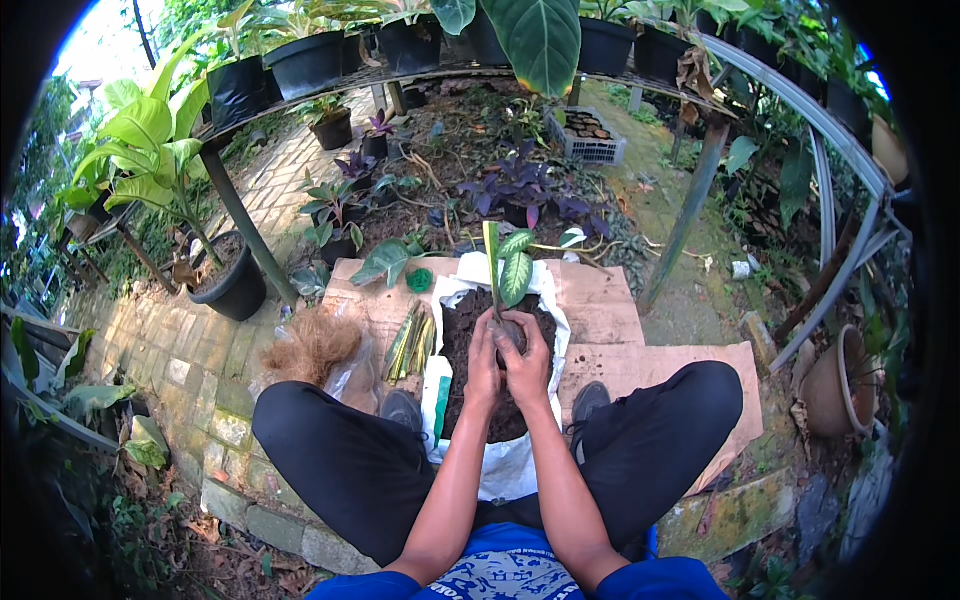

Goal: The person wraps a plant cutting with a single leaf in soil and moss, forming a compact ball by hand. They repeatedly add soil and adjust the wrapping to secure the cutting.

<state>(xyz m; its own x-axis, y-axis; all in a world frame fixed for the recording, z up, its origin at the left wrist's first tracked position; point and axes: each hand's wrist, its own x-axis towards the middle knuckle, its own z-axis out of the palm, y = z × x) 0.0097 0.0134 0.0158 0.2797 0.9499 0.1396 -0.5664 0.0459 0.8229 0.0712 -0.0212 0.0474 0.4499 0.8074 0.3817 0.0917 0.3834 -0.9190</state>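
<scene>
My left hand (484,364) and my right hand (525,360) are cupped together around a dark ball of soil (513,336). An upright green leaf cutting with a yellow edge (492,259) rises from between the fingers. Beneath both hands lies an open white sack (564,330), its rim rolled down around loose dark soil (461,322). Several cut strips of green and yellow leaf (410,343) rest just left of the sack. Speckled green leaves (516,277) show right behind the cutting; whether they join it, I cannot tell.
Brown coconut fibre (311,345) sits on clear plastic (360,379) at the left. A small green bundle of twine (419,280) lies on the flattened cardboard (600,307). Beyond are purple-leaved plants (517,184), a plastic crate (592,150) and a bench (480,71) bearing potted plants.
</scene>
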